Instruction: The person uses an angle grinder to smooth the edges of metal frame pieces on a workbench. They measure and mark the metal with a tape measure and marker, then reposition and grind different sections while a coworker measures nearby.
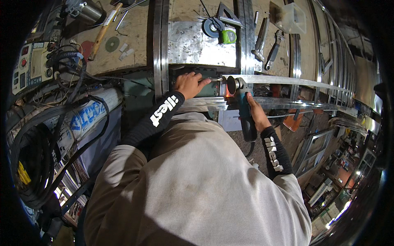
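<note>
head view: one teal-and-black grinder (246,117) sits upper centre, just right of the person's middle, beside one long metal bar (283,80). it should handle as stiff and fairly weighty; its body looks the place to grip, clear of the disc. the right hand (257,111) is curled around that body, fingers partly hidden; the left hand (190,85) looks closed in a pinch on one slim metal piece (216,79). farther out on the worktop (137,28): one green tape measure (229,37), two loose discs, one black (211,28), one greenish (108,46); farther right, one hammer (261,41), one wrench (273,52).
</note>
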A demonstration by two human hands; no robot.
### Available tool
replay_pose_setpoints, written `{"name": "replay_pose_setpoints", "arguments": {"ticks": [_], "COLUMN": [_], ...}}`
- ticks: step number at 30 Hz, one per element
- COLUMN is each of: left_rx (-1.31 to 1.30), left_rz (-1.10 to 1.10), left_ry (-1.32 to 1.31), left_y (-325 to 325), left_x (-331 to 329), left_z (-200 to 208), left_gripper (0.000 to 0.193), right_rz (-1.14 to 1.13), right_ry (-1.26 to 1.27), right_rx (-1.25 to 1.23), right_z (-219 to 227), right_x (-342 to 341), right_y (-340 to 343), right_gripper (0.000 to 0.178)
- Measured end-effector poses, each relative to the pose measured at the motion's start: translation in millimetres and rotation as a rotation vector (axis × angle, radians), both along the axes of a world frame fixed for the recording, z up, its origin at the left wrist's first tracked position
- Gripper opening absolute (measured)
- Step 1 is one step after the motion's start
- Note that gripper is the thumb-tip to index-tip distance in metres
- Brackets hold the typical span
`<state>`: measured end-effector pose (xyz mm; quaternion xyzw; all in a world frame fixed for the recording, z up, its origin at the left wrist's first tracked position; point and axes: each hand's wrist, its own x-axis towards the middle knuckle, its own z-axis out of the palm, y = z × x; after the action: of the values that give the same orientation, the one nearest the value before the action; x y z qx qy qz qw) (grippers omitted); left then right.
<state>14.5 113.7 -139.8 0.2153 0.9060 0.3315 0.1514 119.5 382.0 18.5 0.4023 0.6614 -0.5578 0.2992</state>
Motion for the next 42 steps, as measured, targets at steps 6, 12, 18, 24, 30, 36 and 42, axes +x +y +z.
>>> {"name": "replay_pose_setpoints", "arguments": {"ticks": [6,12,18,24,30,36,42], "left_rx": [0.012,0.024,0.018,-0.001,-0.001,-0.008,-0.012], "left_rz": [-0.012,-0.002,0.001,-0.009,-0.009,-0.017,-0.015], "left_ry": [-0.03,-0.023,-0.061,-0.077,-0.082,-0.06,-0.039], "left_y": [-1,-1,0,0,0,0,1], "left_x": [-2,-1,-2,-2,-3,-3,-3], "left_z": [1,0,2,4,3,2,1], "left_gripper": [0.066,0.066,0.066,0.066,0.067,0.063,0.063], "right_rz": [-0.005,-0.032,-0.029,-0.021,0.012,0.006,0.02], "right_ry": [0.007,0.027,0.042,0.081,0.029,0.032,0.022], "right_rx": [0.038,0.017,0.073,-0.018,0.051,0.035,0.048], "right_z": [3,4,-3,-2,-2,0,3], "right_x": [-5,-7,-10,-11,-13,-16,-19], "right_y": [-4,-7,-3,-2,-2,-5,-6], "right_gripper": [0.085,0.086,0.087,0.09,0.092,0.091,0.093]}}
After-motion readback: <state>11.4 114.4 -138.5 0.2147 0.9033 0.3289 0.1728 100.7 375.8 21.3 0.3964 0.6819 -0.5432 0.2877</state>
